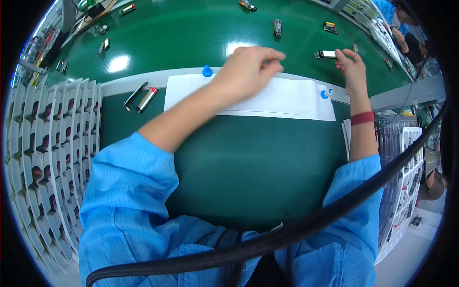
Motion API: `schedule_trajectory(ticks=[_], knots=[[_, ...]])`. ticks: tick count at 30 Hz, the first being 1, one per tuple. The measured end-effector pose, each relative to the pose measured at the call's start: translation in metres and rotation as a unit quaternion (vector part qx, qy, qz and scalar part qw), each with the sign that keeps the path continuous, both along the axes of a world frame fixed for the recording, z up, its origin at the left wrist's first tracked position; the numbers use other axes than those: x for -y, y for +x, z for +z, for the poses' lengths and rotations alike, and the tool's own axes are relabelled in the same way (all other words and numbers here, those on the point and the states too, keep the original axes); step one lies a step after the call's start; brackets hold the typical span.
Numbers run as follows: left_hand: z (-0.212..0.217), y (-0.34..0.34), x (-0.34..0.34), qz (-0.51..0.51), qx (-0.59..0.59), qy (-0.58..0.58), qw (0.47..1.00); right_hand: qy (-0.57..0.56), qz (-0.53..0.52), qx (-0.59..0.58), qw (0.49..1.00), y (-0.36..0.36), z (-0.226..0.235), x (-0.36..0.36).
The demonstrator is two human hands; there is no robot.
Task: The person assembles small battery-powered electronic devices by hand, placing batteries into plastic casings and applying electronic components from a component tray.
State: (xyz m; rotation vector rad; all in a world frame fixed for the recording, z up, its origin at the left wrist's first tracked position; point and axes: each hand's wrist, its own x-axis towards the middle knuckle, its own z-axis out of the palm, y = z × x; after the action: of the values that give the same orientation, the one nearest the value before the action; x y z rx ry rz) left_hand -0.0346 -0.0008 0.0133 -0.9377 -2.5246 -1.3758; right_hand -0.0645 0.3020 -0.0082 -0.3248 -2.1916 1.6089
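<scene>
My right hand (353,71) is at the far right of the bench, its thumb and fingers pinching the end of a small circuit board with a silver-white battery cell (327,54). The board end points left, over the green surface. Above a white paper sheet (306,103) is my left hand (251,71), slightly blurred. Its fingers are bent toward the right with a gap between thumb and forefinger, and nothing shows in them. Blue pins (207,71) stand at the sheet's edge.
A red-and-silver cell (147,99) and a thin black tool (136,93) lie left of the sheet. Stacked white trays (52,158) flank the left, more trays (404,191) the right. Several small assemblies (278,28) lie across the green belt. A black cable (267,244) crosses the foreground.
</scene>
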Motion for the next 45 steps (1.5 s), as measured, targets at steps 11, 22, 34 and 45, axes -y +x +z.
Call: schedule_trajectory(ticks=[11, 22, 34, 45], knots=[[-0.002, -0.150, 0.012, 0.139, -0.305, -0.241, 0.911, 0.309, 0.195, -0.116, 0.924, 0.063, -0.051, 0.097], [0.009, -0.180, -0.032, 0.202, 0.020, -0.128, 0.971, 0.023, 0.273, 0.010, 0.962, 0.081, -0.003, 0.141], [0.002, -0.057, -0.008, -0.046, 0.203, 0.111, 0.972, -0.020, 0.178, -0.117, 0.977, 0.066, -0.024, 0.114], [-0.013, 0.006, 0.016, -0.134, 0.403, 0.230, 0.875, -0.138, 0.327, -0.002, 0.935, 0.074, -0.004, 0.117]])
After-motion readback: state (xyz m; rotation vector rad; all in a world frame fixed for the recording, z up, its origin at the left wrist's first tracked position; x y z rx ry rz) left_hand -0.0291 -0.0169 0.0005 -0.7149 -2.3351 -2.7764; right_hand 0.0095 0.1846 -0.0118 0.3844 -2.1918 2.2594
